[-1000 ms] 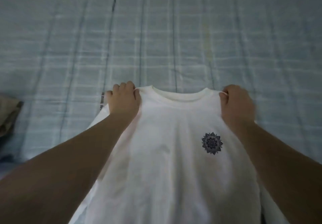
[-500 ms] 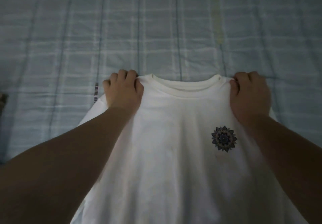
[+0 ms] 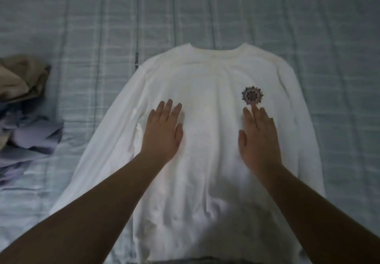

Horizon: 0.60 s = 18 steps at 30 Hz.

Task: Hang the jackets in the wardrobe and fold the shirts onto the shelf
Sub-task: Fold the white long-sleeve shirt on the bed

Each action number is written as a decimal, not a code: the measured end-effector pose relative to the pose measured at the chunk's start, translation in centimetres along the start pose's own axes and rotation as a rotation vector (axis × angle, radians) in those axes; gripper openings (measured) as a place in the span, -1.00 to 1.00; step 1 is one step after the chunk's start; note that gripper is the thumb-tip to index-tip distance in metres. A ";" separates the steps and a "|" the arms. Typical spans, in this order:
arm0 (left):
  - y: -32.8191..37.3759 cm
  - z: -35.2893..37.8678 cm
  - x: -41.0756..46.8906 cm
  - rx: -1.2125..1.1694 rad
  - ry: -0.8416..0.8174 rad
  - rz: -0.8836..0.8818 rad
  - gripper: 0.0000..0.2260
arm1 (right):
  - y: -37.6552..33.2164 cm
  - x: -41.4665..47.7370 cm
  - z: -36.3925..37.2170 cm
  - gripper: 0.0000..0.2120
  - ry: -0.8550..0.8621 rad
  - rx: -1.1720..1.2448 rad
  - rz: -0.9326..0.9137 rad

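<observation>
A white long-sleeved shirt (image 3: 207,82) lies spread flat, front up, on the bed, its collar pointing away from me. A small dark flower print (image 3: 252,95) marks its chest on the right. My left hand (image 3: 163,132) rests flat on the chest left of centre, fingers straight. Just below the flower print, my right hand (image 3: 258,138) lies flat on the fabric too, fingers extended. Both sleeves run down along the shirt's sides.
The bed is covered with a pale blue checked sheet (image 3: 205,10). At the left edge lies a heap of clothes: a tan garment (image 3: 20,78) on top and a lilac garment (image 3: 30,138) below it.
Both hands have let go of the shirt's shoulders and moved down onto its chest, now flat. The shirt has settled flat on the bed, and the clothes heap has come into view.
</observation>
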<state>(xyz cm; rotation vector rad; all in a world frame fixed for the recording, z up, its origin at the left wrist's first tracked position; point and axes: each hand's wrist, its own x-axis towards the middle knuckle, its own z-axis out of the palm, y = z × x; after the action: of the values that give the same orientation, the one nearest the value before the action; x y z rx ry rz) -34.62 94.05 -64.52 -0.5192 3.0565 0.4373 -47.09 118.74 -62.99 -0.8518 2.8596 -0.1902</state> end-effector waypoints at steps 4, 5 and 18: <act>1.6 0.7 -10.8 -0.030 -0.152 0.048 -0.51 | -0.9 -11.0 1.6 -0.44 -0.102 0.067 0.041; 1.8 0.8 -13.5 -0.035 -0.181 0.057 -0.51 | -1.0 -13.4 1.9 -0.44 -0.130 0.078 0.056; 0.4 2.2 -28.4 0.084 -0.398 0.264 -0.38 | 2.4 -28.1 1.2 -0.29 -0.266 -0.141 -0.011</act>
<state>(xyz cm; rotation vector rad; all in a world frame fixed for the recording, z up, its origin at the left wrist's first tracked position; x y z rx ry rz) -8.02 104.16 -64.92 -0.0156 2.7437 0.3609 -24.92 136.15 -61.46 -0.8470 2.6423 0.1178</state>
